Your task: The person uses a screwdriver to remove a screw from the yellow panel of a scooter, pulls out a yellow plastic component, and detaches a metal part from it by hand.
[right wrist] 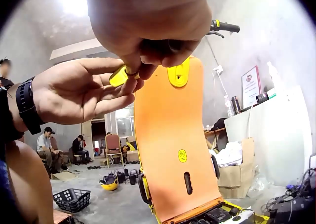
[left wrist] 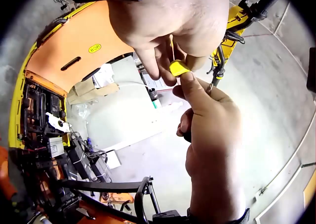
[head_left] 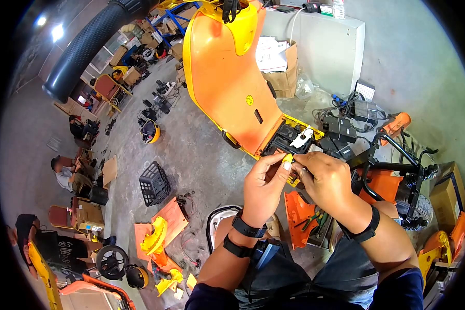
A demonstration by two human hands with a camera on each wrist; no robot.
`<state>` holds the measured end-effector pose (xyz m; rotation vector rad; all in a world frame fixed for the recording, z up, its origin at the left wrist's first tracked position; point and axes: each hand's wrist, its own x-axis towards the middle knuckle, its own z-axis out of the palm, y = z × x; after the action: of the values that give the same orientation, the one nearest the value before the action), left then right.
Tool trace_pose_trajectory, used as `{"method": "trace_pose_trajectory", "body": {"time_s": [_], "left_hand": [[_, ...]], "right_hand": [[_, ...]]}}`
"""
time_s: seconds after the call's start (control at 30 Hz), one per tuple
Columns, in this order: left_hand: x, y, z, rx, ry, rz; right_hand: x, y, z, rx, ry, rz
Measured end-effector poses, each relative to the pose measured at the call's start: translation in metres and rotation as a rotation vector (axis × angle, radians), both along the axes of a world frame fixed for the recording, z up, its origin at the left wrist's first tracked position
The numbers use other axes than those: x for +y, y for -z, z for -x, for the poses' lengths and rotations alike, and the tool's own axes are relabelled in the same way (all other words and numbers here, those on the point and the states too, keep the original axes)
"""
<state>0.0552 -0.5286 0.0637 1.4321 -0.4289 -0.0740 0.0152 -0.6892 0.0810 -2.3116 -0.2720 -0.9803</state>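
Note:
A small yellow plastic piece (head_left: 288,158) is held up between my two hands, above the open lower end of the orange and yellow scooter body (head_left: 227,77). My left hand (head_left: 266,188) pinches the piece between thumb and fingers. In the right wrist view the left palm faces up, with the yellow piece (right wrist: 118,77) across its fingertips. My right hand (head_left: 325,178) meets it from the other side, thumb and fingertips pinching its end. Something dark shows inside the right hand's (left wrist: 212,115) curled fingers in the left wrist view; I cannot tell what it is.
Black boxes with cables (head_left: 341,129) and a black tubular frame (head_left: 413,160) stand at the right. An orange tray with tools (head_left: 300,219) lies below the hands. Leftward are a black crate (head_left: 155,183), orange and yellow panels (head_left: 163,232), and seated people.

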Motion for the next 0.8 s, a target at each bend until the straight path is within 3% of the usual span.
{"method": "trace_pose_trajectory", "body": {"time_s": [0.8], "left_hand": [[0.0016,0.005,-0.0026,0.081,0.097,0.044]], "right_hand": [[-0.0017,0.0067,-0.0022,-0.019,0.001,0.011]]}}
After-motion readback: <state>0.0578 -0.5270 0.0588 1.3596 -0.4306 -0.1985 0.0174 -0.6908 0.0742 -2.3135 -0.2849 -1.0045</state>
